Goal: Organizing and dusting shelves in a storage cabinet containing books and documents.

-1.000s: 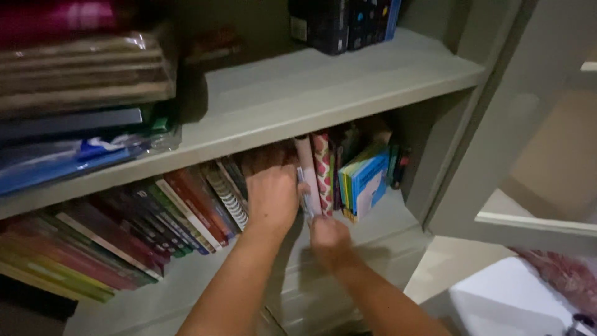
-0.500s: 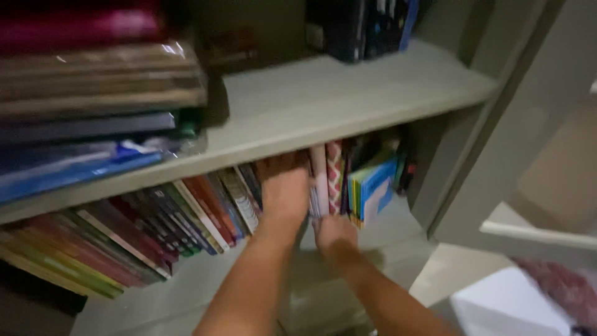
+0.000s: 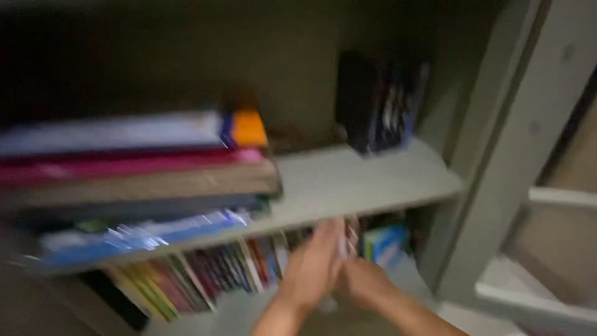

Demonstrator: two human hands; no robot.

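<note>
Both hands meet at the upright books on the lower shelf [image 3: 373, 298]; left hand [image 3: 311, 270] lies flat against the patterned book [image 3: 350, 239]; right hand [image 3: 364, 283] looks curled, grip unclear through blur; steadying neighbouring spines would help.

Dark upright boxes [image 3: 379, 102] on upper shelf [image 3: 348, 180]; plastic-wrapped flat packs [image 3: 137, 233] at left.

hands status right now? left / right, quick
Left hand: fingers extended against the upright books on the lower shelf; grip cannot be told, frame blurred.
Right hand: by the same books, partly curled; holding anything cannot be told.
</note>
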